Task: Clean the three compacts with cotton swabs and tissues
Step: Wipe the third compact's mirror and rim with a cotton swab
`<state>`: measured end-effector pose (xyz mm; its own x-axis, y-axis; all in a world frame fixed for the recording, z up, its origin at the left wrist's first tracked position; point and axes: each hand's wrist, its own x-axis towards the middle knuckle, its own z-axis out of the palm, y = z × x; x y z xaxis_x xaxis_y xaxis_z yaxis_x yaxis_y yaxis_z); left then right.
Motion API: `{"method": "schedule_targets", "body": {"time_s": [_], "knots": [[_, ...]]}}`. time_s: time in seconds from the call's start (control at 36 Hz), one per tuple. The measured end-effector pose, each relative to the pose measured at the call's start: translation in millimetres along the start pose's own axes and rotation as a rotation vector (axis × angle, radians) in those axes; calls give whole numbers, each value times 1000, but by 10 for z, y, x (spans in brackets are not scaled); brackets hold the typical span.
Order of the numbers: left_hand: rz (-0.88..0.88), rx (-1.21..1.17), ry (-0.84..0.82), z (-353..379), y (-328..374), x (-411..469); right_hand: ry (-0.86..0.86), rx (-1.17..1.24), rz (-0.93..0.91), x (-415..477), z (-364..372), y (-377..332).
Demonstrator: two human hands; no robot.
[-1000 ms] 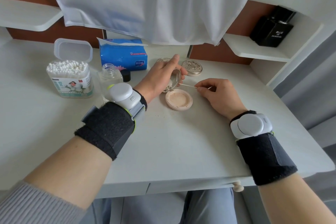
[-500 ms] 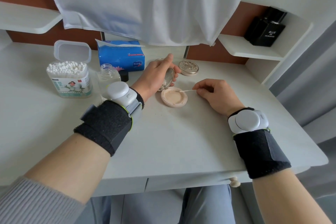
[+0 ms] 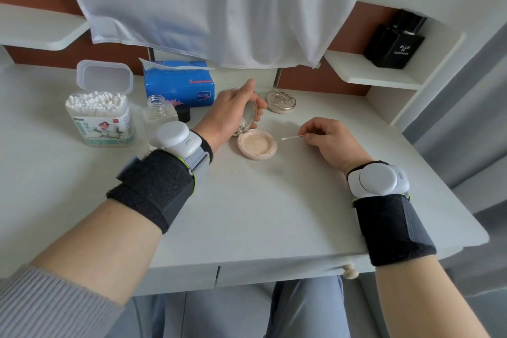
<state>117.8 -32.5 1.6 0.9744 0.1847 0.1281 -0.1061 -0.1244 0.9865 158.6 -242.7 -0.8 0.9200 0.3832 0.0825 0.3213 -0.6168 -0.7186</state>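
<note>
Holding round beige powder compact [image 3: 257, 144] open by mirrored lid, your left hand [image 3: 229, 114]; your right hand [image 3: 327, 138] pinches white cotton swab [image 3: 292, 137], shaft level, tip aimed left, just beside compact's rim.

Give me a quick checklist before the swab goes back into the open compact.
1. Lid of the open compact held up by left hand: ok.
2. Cotton swab pinched in right hand: ok.
3. Swab tip touching the powder pan: not ok, it hangs just to the right of the compact.
4. Swab tip clean: cannot tell.
5. Spare swabs in the open swab box: ok.
6. Tissue pack open with a sheet showing: ok.
</note>
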Motion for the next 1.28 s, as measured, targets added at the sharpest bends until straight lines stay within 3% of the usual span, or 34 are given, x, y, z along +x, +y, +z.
{"method": "schedule_targets", "body": {"time_s": [0.69, 0.94, 1.28], "knots": [[2, 10, 85, 24, -14, 5, -50, -29, -13, 2, 60, -21], [-2, 23, 91, 13, -26, 16, -56, 115, 25, -2, 38, -26], [9, 24, 113, 34, -3, 10, -18, 15, 11, 33, 82, 11]]}}
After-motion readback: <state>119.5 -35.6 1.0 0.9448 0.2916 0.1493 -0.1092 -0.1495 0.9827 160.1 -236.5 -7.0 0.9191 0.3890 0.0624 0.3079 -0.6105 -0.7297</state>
